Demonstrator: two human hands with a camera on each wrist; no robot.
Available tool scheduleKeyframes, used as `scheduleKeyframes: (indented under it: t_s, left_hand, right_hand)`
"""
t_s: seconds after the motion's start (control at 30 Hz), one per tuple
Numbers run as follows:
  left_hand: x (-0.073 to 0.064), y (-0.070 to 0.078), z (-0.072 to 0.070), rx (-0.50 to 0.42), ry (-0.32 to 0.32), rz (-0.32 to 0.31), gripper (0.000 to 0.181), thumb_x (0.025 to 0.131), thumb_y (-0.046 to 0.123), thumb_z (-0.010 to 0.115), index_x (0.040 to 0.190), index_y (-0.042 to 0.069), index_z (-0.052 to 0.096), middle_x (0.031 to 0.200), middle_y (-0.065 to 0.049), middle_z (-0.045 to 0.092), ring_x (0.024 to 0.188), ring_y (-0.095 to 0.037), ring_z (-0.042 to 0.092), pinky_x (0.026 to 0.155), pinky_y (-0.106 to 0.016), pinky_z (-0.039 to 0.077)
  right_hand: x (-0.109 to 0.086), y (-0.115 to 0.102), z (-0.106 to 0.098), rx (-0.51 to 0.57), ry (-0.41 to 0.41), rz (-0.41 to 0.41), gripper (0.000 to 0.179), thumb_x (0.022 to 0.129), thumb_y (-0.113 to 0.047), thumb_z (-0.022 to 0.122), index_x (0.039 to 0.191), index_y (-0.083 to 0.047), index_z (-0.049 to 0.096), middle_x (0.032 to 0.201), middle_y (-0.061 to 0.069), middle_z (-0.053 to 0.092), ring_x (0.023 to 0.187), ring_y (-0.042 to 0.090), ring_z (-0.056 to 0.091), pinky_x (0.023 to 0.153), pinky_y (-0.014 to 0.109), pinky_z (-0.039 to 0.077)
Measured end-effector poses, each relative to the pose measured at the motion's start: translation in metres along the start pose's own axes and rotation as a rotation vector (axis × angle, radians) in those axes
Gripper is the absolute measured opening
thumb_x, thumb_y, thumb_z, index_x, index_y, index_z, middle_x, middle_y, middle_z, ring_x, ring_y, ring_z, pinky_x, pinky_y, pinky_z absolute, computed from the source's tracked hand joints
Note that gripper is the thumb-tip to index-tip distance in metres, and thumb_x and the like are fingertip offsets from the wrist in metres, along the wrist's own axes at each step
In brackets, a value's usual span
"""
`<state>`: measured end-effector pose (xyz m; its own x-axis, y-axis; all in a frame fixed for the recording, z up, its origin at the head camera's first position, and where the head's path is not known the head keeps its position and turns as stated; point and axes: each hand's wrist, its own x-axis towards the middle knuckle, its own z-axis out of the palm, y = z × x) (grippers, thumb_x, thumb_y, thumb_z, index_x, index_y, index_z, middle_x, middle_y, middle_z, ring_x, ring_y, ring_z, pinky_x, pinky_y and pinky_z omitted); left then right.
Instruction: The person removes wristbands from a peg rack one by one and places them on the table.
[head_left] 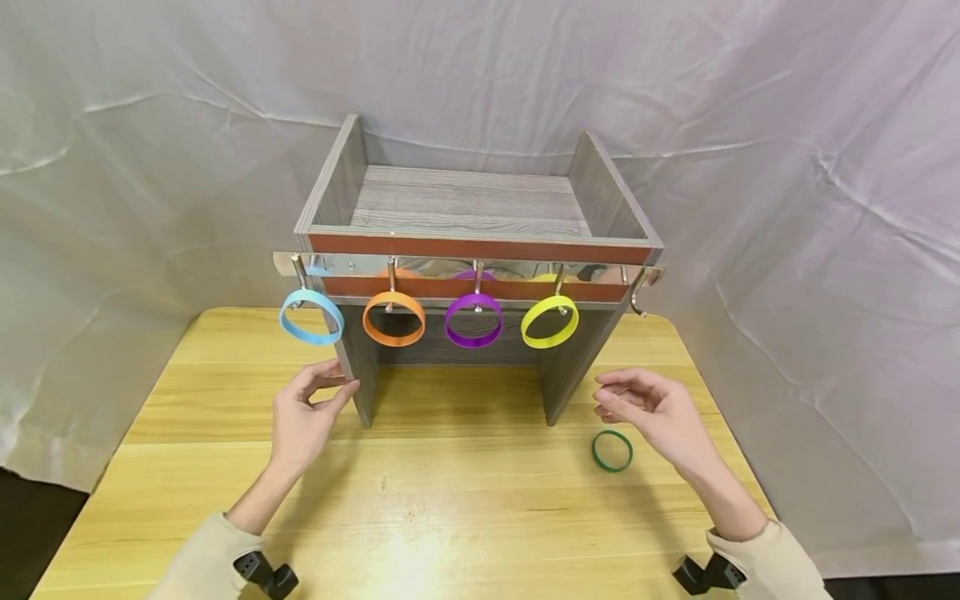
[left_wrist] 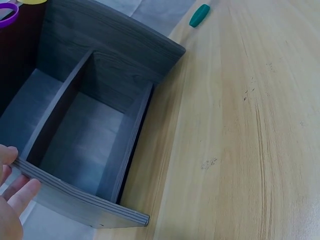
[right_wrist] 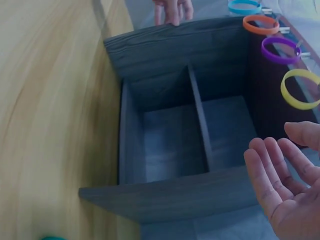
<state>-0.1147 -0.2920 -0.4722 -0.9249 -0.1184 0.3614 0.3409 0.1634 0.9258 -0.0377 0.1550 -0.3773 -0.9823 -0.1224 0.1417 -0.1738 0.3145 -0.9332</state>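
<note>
A grey wooden shelf unit (head_left: 472, 196) stands on the table. My left hand (head_left: 303, 417) grips the front edge of its left side panel (left_wrist: 80, 195), thumb on one face and fingers on the other. My right hand (head_left: 660, 417) hovers beside the right side panel, fingers loosely bent and holding nothing, apart from the panel. Below it a dark green wristband (head_left: 611, 470) lies flat on the table. Blue (head_left: 309, 338), orange (head_left: 393, 341), purple (head_left: 474, 342) and yellow (head_left: 550, 342) wristbands hang from hooks along the shelf's front.
A shiny metal rail (head_left: 352, 266) carries the hooks across the shelf's front; its rightmost hook (head_left: 637, 292) is bare. The light wooden table (head_left: 480, 517) extends in front of the shelf. Grey fabric (head_left: 480, 67) encloses the back and sides.
</note>
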Motion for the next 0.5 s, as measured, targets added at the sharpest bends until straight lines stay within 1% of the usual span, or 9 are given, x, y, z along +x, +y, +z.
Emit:
scheduleKeyframes:
  t_s: [0.13, 0.3, 0.37, 0.43, 0.5]
  left_hand:
    - [0.000, 0.000, 0.000, 0.000, 0.002, -0.002, 0.031, 0.088, -0.013, 0.077, 0.117, -0.008, 0.072, 0.101, 0.028, 0.068, 0.090, 0.013, 0.070, 0.072, -0.009, 0.062]
    - [0.000, 0.000, 0.001, -0.006, 0.005, -0.004, 0.031, 0.087, -0.014, 0.077, 0.118, -0.008, 0.072, 0.101, 0.027, 0.069, 0.090, 0.012, 0.071, 0.072, -0.010, 0.063]
    - [0.000, 0.000, 0.001, -0.006, 0.006, -0.003, 0.031, 0.087, -0.014, 0.077, 0.118, -0.008, 0.072, 0.101, 0.028, 0.069, 0.090, 0.012, 0.071, 0.072, -0.010, 0.063]
    - [0.000, 0.000, 0.001, -0.008, 0.007, -0.001, 0.031, 0.088, -0.014, 0.077, 0.118, -0.008, 0.072, 0.101, 0.028, 0.069, 0.090, 0.012, 0.071, 0.072, -0.010, 0.063]
    - [-0.001, -0.001, 0.001, -0.008, 0.005, 0.002, 0.031, 0.088, -0.013, 0.077, 0.118, -0.008, 0.072, 0.102, 0.027, 0.069, 0.090, 0.011, 0.071, 0.072, -0.010, 0.063]
  right_hand:
    - [0.004, -0.009, 0.005, 0.019, 0.007, -0.024, 0.021, 0.100, 0.001, 0.068, 0.121, 0.004, 0.069, 0.099, -0.010, 0.078, 0.087, 0.012, 0.079, 0.078, 0.030, 0.069]
    - [0.010, -0.018, 0.013, 0.061, 0.039, -0.065, 0.027, 0.100, 0.002, 0.067, 0.122, 0.017, 0.062, 0.102, -0.003, 0.078, 0.088, 0.010, 0.078, 0.077, 0.029, 0.069]
    - [0.012, -0.021, 0.018, 0.087, 0.059, -0.079, 0.029, 0.101, 0.002, 0.066, 0.124, 0.019, 0.060, 0.104, -0.001, 0.079, 0.089, 0.010, 0.078, 0.077, 0.028, 0.069]
    - [0.014, -0.023, 0.021, 0.119, 0.082, -0.092, 0.029, 0.101, 0.003, 0.066, 0.124, 0.019, 0.061, 0.104, 0.002, 0.079, 0.089, 0.010, 0.078, 0.078, 0.029, 0.069]
    - [0.017, -0.026, 0.025, 0.149, 0.102, -0.104, 0.027, 0.101, 0.003, 0.066, 0.124, 0.018, 0.062, 0.105, 0.000, 0.080, 0.090, 0.011, 0.078, 0.079, 0.029, 0.069]
